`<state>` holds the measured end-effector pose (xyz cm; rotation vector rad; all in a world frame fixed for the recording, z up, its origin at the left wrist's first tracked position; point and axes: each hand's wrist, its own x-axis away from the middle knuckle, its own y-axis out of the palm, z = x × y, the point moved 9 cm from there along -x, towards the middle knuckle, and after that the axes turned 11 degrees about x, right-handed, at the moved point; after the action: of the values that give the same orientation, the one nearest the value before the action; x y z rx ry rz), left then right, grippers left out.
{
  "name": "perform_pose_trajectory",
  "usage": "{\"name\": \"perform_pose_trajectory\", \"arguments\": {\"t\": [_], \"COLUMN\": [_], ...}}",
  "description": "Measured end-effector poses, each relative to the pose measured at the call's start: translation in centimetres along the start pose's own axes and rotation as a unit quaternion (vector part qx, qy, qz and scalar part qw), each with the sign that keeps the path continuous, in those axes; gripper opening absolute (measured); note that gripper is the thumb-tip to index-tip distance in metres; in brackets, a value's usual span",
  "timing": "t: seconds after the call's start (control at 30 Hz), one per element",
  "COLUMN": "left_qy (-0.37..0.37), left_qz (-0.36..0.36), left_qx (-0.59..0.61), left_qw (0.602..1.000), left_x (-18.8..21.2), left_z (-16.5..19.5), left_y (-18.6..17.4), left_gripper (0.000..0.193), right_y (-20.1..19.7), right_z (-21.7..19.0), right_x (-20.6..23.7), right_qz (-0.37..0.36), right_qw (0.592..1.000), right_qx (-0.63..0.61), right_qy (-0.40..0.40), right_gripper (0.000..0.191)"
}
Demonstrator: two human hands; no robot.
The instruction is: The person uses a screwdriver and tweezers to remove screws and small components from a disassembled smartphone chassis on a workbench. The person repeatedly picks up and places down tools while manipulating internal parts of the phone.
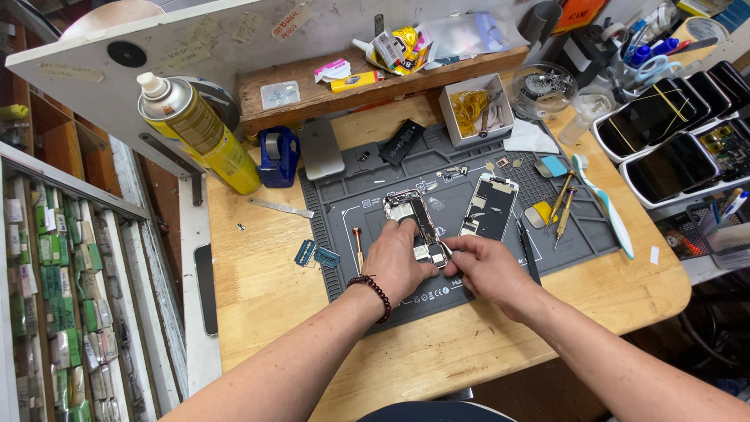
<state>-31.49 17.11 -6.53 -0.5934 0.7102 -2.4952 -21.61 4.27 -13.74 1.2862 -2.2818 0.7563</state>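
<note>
Head view: my left hand [397, 262] grips the opened phone chassis [415, 225] on the grey ribbed repair mat [351, 207], while my right hand [486, 266] pinches a small tool at its lower edge. A yellow spray can [201, 133] stands left; a white cardboard box of yellow rubber bands [475, 109] sits behind.

Single head-worn view, looking steeply down, close over the wooden workbench [258, 281]

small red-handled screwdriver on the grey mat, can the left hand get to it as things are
Probably yes: the small red-handled screwdriver lies bare on the grey mat just beside the left hand, with nothing between them, though that hand rests on the opened phone.
</note>
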Motion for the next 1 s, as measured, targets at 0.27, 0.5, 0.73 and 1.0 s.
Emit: {"name": "perform_pose_trajectory", "arguments": {"t": [0.27, 0.5, 0.73, 1.0], "left_qy": [-0.003, 0.002, 0.044, 0.045], "left_qz": [-0.004, 0.004, 0.018, 0.016], "left_qx": [-0.005, -0.008, -0.008, -0.002], "left_qw": [1.000, 1.000, 0.999, 0.999], "left_x": [0.0, 0.1, 0.8, 0.4], "left_z": [0.1, 0.1, 0.1, -0.5], "left_y": [0.1, 0.1, 0.2, 0.4], "left_gripper": [0.064, 0.065, 0.066, 0.061], "right_y": [-0.2, -0.4, -0.2, -0.3], "right_z": [0.6, -1.6, -3.3, -1.4], "right_x": [-0.2, 0.8, 2.5, 0.3], "right_qz": [-0.024, 0.039, 0.123, 0.047], "right_qw": [0.999, 0.992, 0.949, 0.992], "right_qx": [-0.045, 0.110, 0.279, 0.095], "right_qy": [0.015, -0.046, -0.075, -0.068], "right_gripper": [0.035, 0.038, 0.036, 0.032]}}
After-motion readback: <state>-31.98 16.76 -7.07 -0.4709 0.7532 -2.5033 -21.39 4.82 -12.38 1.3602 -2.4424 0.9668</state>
